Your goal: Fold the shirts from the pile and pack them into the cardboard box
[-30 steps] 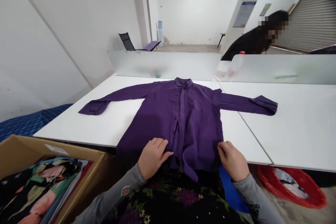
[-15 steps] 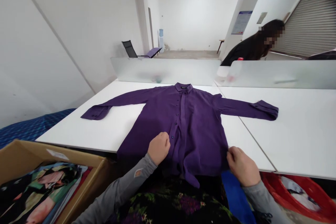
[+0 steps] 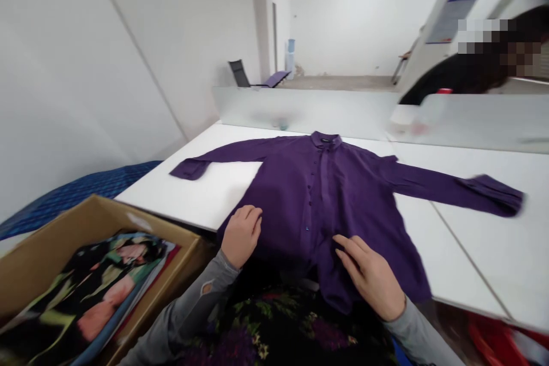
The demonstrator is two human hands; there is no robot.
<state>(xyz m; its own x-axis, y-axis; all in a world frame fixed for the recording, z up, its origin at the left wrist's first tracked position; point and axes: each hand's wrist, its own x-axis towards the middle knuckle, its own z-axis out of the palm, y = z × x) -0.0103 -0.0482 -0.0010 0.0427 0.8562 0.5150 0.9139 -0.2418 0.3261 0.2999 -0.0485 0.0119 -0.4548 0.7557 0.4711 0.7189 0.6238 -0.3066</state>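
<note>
A purple long-sleeved shirt point(image 3: 283, 194) lies front up, its collar at the far side and both sleeves spread outward. Small dark buttons run down its front, and the lower hem hangs over the near table edge. My left hand point(image 3: 242, 235) is over the lower left front panel, fingers loosely bent, with no cloth visibly gripped. Beside the button placket, my right hand point(image 3: 372, 275) has its fingers stretched out and the thumb apart, at the lower front of the shirt. Whether the fingertips touch the cloth is hard to tell.
The white table point(image 3: 467, 263) has a frosted divider point(image 3: 300, 108) along its back. A cardboard box point(image 3: 171, 229) of folded patterned clothes stands at the near left. A red bag point(image 3: 493, 340) is low on the right. Beyond the divider, a person point(image 3: 454, 77) leans over.
My right hand has left the shirt's lower right edge and moved inward to the placket, its fingers now extended. My left hand has loosened from a fist. The view has turned slightly right.
</note>
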